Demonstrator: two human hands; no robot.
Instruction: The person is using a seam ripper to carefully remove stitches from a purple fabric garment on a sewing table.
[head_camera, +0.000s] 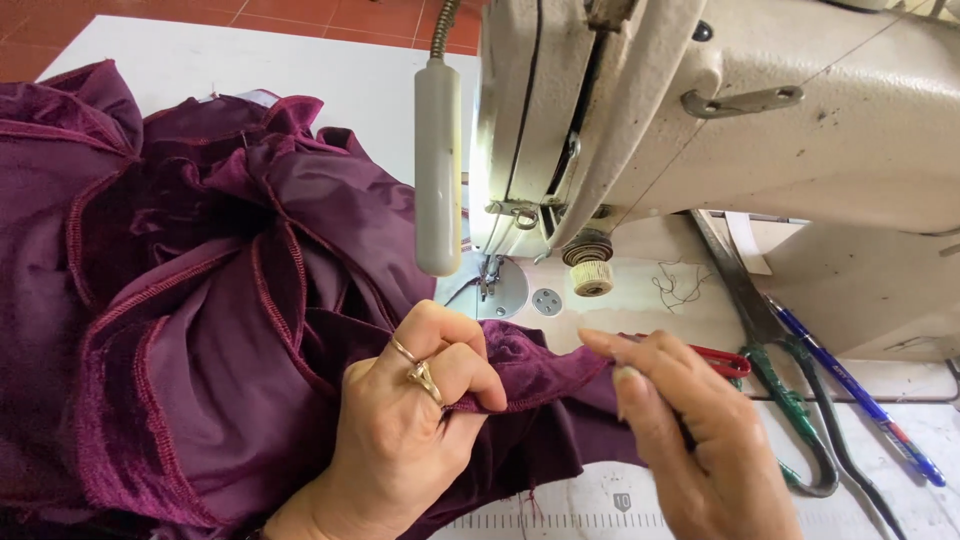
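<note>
Left hand: the left hand (410, 420) is curled shut, thumb and fingers pinching a seamed edge of the purple fabric (200, 320), apparently to keep that edge taut and lifted off the worktop (330, 80).
Right hand: the right hand (690, 430) has its fingers pressed together on the same edge a little further along; a red-handled snipper (722, 360) shows behind its fingers, though whether the hand grips it I cannot tell.
Fabric: shiny purple cloth with stitched, ruffled seams, bunched in a heap over the left half of the worktop, its held edge stretched between both hands just in front of the needle plate (500, 290), so the seam sits where it can be looked at closely.
Sewing machine: a cream machine (720, 130) stands at the far right of the worktop, with a white lamp (438, 170) hanging beside its head to light the needle area.
Right edge: green-handled scissors (790, 400) and a blue pen (860, 400) lie near the right hand, within easy reach.
Near edge: a printed ruler strip (560, 520) runs along the worktop below the hands.
</note>
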